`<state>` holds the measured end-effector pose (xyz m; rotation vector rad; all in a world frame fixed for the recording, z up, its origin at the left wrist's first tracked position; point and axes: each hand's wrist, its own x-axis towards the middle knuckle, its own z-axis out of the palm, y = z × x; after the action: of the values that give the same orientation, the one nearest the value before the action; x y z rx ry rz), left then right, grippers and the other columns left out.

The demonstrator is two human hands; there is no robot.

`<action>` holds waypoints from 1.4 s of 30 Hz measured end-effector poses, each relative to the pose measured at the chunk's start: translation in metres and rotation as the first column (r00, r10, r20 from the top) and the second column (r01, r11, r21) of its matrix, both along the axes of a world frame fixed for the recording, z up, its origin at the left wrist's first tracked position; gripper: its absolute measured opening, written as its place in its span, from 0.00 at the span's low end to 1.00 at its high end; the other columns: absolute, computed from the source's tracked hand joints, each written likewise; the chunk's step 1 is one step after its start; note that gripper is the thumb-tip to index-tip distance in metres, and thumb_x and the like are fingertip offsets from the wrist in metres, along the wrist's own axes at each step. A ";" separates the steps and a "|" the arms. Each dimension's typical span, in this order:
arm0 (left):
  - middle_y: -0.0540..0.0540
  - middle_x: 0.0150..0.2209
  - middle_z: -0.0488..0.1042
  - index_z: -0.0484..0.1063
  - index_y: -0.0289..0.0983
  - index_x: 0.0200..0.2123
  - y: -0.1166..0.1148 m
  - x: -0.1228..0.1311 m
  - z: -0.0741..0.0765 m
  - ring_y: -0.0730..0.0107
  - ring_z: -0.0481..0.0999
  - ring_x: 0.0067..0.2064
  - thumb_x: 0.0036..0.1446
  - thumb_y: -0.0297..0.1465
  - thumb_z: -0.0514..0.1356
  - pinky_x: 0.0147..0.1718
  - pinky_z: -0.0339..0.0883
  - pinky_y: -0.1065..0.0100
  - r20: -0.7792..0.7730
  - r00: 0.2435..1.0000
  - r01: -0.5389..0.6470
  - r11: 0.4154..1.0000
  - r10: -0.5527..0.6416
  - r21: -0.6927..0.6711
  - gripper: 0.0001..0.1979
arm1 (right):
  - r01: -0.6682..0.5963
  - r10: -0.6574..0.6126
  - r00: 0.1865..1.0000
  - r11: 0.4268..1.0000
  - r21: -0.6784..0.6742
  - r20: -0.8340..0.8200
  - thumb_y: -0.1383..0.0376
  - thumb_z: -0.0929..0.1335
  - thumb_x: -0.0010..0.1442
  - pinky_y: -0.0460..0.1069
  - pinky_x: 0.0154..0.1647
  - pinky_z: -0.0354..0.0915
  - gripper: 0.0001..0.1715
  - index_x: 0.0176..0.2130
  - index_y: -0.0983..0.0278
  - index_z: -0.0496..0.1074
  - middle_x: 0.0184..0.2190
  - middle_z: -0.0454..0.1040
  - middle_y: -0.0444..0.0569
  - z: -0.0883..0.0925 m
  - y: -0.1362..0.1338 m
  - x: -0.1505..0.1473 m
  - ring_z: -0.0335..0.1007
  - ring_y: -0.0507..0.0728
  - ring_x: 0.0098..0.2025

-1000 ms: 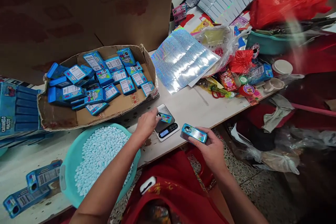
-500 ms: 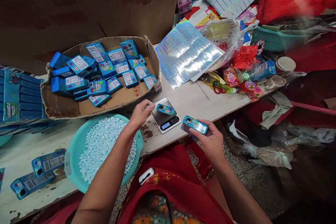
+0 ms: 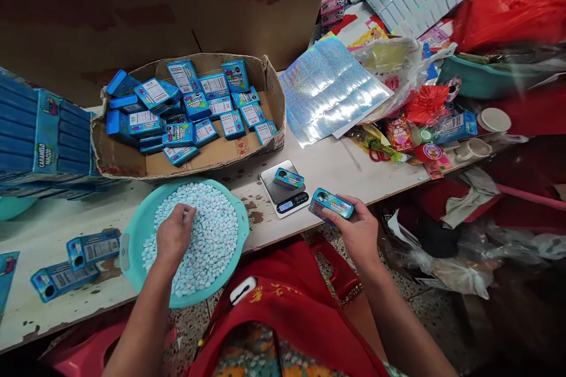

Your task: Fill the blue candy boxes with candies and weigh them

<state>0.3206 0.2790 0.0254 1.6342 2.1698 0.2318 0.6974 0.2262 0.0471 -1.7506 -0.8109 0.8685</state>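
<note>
My left hand (image 3: 174, 232) is over the teal basin (image 3: 132, 253), fingers curled together at the pale blue candies (image 3: 210, 218); whatever may be in them is hidden. In my right hand (image 3: 360, 227) is a blue candy box (image 3: 331, 204), tilted, with a round hole in its upper face. That box is just off the right side of a small digital scale (image 3: 283, 203). On the scale's metal plate lies another blue candy box (image 3: 289, 178), also with a round opening. The scale's display is lit, its digits too small to read surely.
Behind the basin stands a cardboard tray (image 3: 198, 171) of blue boxes. Stacked blue boxes (image 3: 46, 135) rise at the left, and two boxes with holes (image 3: 64, 280) lie near the front edge. Holographic sheets (image 3: 331, 91), plastic bags and cups (image 3: 494, 120) crowd the table's right side.
My left hand has moved from beside the scale leftward to the candies in the basin. My right hand still holds its box near the scale. The view has shifted slightly.
</note>
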 end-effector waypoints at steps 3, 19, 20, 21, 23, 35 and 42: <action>0.43 0.33 0.73 0.68 0.39 0.35 -0.002 0.004 -0.001 0.62 0.68 0.30 0.59 0.38 0.51 0.25 0.48 0.70 -0.059 0.996 0.068 0.997 -0.066 0.029 0.11 | 0.000 0.000 1.000 1.000 -0.004 -0.008 0.56 0.77 0.43 0.57 0.44 0.69 0.29 0.43 0.64 0.72 0.37 0.75 0.50 -0.001 0.000 -0.001 0.72 0.59 0.38; 0.48 0.26 0.70 0.72 0.36 0.33 0.030 0.055 0.011 0.70 0.68 0.25 0.45 0.38 0.63 0.26 0.61 0.70 0.704 0.688 -0.161 0.983 0.178 -0.091 0.14 | 0.032 -0.032 0.999 0.999 -0.020 -0.036 0.57 0.77 0.43 0.55 0.43 0.68 0.29 0.43 0.64 0.72 0.37 0.75 0.49 -0.013 -0.004 0.014 0.72 0.58 0.37; 0.47 0.27 0.71 0.73 0.35 0.32 0.038 0.075 0.014 0.70 0.67 0.26 0.47 0.36 0.62 0.27 0.62 0.69 0.691 0.719 -0.036 0.997 0.077 -0.072 0.11 | 0.034 -0.035 0.999 0.999 -0.024 -0.039 0.57 0.77 0.43 0.55 0.43 0.68 0.29 0.43 0.64 0.72 0.36 0.75 0.49 -0.013 -0.003 0.015 0.72 0.58 0.37; 0.47 0.28 0.71 0.73 0.35 0.32 0.047 0.095 0.017 0.69 0.68 0.28 0.49 0.34 0.60 0.29 0.62 0.68 0.650 0.758 0.098 0.995 -0.054 -0.032 0.08 | 0.034 -0.035 0.999 0.999 -0.027 -0.041 0.57 0.77 0.43 0.55 0.43 0.68 0.29 0.43 0.64 0.72 0.36 0.75 0.49 -0.013 -0.003 0.016 0.72 0.58 0.37; 0.45 0.33 0.72 0.74 0.36 0.32 0.063 0.135 0.023 0.67 0.70 0.34 0.53 0.29 0.57 0.35 0.62 0.67 0.495 0.800 0.343 0.935 -0.339 0.085 0.06 | 0.032 -0.033 0.999 0.999 -0.032 -0.042 0.57 0.77 0.43 0.55 0.43 0.68 0.29 0.43 0.64 0.72 0.36 0.75 0.49 -0.012 -0.003 0.019 0.72 0.58 0.37; 0.47 0.40 0.74 0.72 0.38 0.39 0.089 0.165 0.024 0.68 0.72 0.41 0.58 0.29 0.54 0.42 0.63 0.69 0.233 0.785 0.518 0.814 -0.574 0.261 0.08 | 0.058 -0.060 0.997 0.997 -0.044 -0.039 0.57 0.77 0.44 0.54 0.44 0.67 0.28 0.44 0.62 0.72 0.38 0.75 0.48 -0.018 -0.008 0.031 0.71 0.58 0.38; 0.37 0.44 0.73 0.72 0.34 0.44 0.034 0.020 0.004 0.53 0.73 0.45 0.56 0.38 0.53 0.39 0.64 0.63 -0.227 0.961 0.113 0.976 -0.155 -0.187 0.17 | 0.098 -0.098 0.995 0.995 -0.018 -0.029 0.58 0.77 0.43 0.53 0.42 0.68 0.28 0.43 0.63 0.73 0.36 0.76 0.48 -0.012 -0.007 0.028 0.71 0.57 0.37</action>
<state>0.3403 0.3128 0.0297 1.7767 2.1667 -0.2001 0.7256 0.2193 0.0349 -1.7729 -0.6944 0.8356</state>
